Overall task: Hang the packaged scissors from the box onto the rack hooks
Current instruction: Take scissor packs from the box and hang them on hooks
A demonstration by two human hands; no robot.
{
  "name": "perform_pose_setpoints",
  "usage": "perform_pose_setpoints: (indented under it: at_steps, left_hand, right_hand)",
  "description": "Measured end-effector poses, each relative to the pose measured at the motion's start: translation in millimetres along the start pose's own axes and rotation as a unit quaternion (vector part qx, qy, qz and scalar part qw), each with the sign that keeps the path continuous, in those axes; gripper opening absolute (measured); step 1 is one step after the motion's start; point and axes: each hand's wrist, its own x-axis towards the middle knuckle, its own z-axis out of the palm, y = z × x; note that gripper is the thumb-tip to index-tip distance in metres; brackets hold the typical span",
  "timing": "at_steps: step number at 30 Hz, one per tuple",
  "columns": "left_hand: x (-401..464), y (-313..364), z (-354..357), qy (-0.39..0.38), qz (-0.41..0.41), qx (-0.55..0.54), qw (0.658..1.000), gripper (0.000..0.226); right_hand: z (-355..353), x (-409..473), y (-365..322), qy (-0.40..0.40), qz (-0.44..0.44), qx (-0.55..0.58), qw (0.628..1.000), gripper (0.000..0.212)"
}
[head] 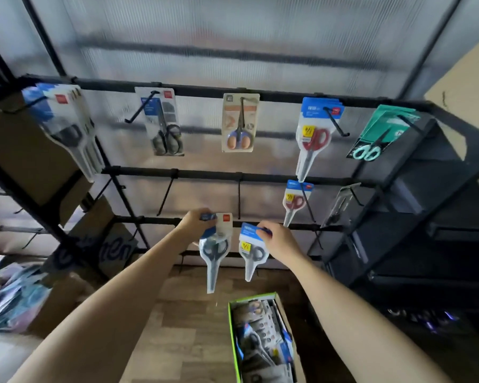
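Background: ribbed translucent wall panel (pixel 233 31) behind; wood-pattern floor (pixel 177 341) below; black shelving unit (pixel 426 230) at right; printed cardboard carton (pixel 103 244) and heap of plastic-wrapped goods (pixel 9 297) at lower left.

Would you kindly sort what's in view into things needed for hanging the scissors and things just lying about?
Job: left hand pack; right hand pack; box; rack; bare hooks.

Lying about: cartons; pile; black shelves.

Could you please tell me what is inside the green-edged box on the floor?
The box is crammed with packaged scissors, dark handles showing on top. Whatever lies beneath that top layer is covered.
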Motion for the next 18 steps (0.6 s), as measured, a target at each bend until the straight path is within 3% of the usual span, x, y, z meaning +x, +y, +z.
perform_pose_setpoints:
  at_steps: [9,18]
  left_hand:
    - [-2.7,20.2,-10.8,-0.041,0.015,-0.03,0.999,0.009]
    - [-1.2,84.8,-13.4,-0.01,0.118,-0.024,0.993,0.004]
  right_hand:
    - [-13.0,-12.0,-18.5,0.036,-0.003,0.018,0.999,0.01]
    - [-68.0,3.6,-32.9,0.129,-0.056,0.039,0.989,0.013]
